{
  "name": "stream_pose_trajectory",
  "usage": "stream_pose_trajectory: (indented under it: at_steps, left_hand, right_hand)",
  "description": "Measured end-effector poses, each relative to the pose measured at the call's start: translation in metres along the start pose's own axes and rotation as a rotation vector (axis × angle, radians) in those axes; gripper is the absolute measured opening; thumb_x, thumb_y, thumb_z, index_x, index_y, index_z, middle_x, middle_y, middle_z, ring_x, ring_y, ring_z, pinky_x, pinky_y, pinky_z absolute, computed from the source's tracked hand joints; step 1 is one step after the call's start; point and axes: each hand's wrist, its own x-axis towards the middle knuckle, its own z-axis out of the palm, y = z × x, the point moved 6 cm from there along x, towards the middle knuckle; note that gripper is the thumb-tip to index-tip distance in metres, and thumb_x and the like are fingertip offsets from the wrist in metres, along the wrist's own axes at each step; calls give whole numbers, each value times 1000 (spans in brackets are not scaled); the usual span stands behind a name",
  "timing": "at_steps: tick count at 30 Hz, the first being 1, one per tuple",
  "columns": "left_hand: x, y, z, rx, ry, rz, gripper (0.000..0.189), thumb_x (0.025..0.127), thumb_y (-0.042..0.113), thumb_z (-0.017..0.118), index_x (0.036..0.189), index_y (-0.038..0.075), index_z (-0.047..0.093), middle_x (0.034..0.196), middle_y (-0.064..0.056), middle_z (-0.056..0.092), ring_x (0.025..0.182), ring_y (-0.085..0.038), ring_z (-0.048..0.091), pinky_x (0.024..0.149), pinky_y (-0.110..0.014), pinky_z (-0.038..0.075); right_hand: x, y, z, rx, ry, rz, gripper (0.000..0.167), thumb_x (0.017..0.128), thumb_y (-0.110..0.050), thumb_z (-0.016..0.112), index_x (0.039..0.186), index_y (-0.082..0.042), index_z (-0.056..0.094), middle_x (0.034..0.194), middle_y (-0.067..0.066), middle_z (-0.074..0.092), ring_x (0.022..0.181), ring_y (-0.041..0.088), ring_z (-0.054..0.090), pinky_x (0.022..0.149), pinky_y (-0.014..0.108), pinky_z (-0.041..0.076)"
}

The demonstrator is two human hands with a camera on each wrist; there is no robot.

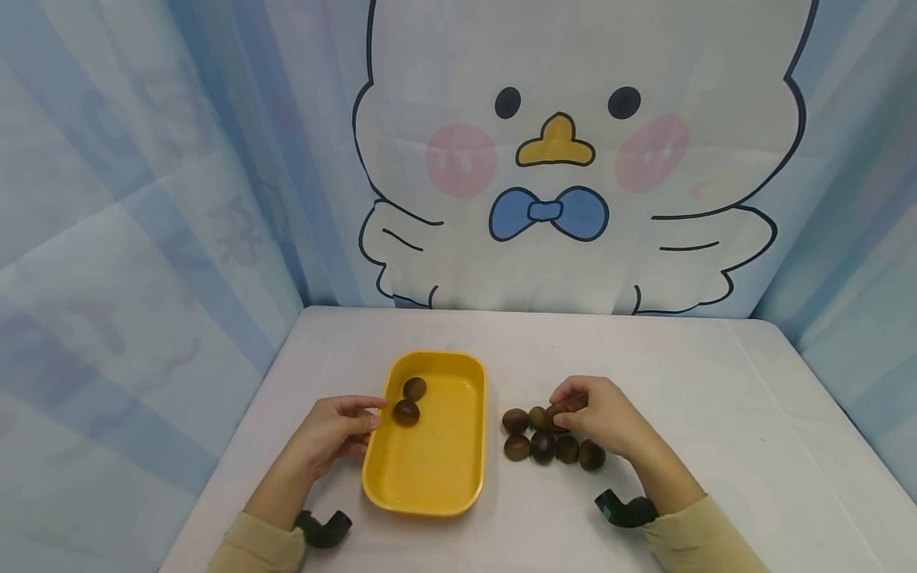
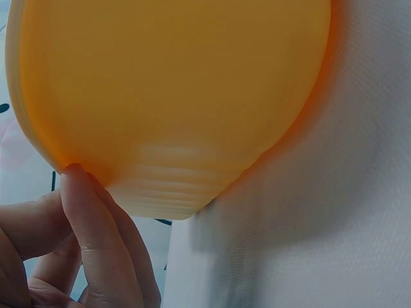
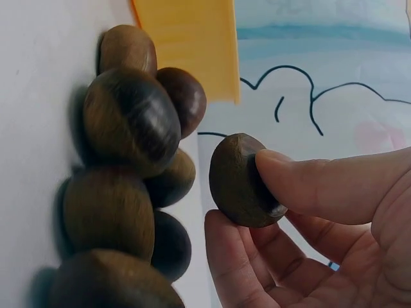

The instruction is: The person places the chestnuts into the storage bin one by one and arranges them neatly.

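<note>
A shallow yellow tray [image 1: 437,469] lies on the table, with two brown chestnuts [image 1: 407,412] inside near its left wall. At the tray's left rim, my left hand [image 1: 335,436] pinches the edge between thumb and fingers; the left wrist view shows the fingertips [image 2: 76,183] on the rim. To the right of the tray, several loose chestnuts [image 1: 543,447] sit in two rough rows. Above their far row, my right hand [image 1: 600,414] pinches one chestnut [image 3: 234,183] between thumb and fingertips, held apart from the others in the right wrist view.
Both hands work over a white-covered table [image 1: 688,382]. Behind it hangs a curtain [image 1: 544,270] with a printed cartoon bird, and blue-and-white cloth [image 1: 143,239] stands at the left side. A black wrist camera [image 1: 625,509] sits by the right sleeve, another [image 1: 324,530] by the left.
</note>
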Motion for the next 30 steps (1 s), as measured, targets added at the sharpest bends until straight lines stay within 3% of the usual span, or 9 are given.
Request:
stream_pose_trajectory:
  at_steps: [18,30]
  left_hand:
    - [0,-1,0,2,3,-7,38,99,12,76,136,5,73,96,-10,72,69,-20,65,62,-25,62]
    - [1,0,1,2,-9,1,38,99,12,76,137,5,73,95,-10,72,69,-19,65,62,-25,62]
  right_hand:
    - [11,-31,23,18,-32,-47,14,93,-11,80,105,-18,75,102,0,76,97,19,68,90,39,58]
    - [23,-57,39,67,-54,-116,16,92,-8,80,105,-15,76,98,1,75,93,18,68,88,36,57]
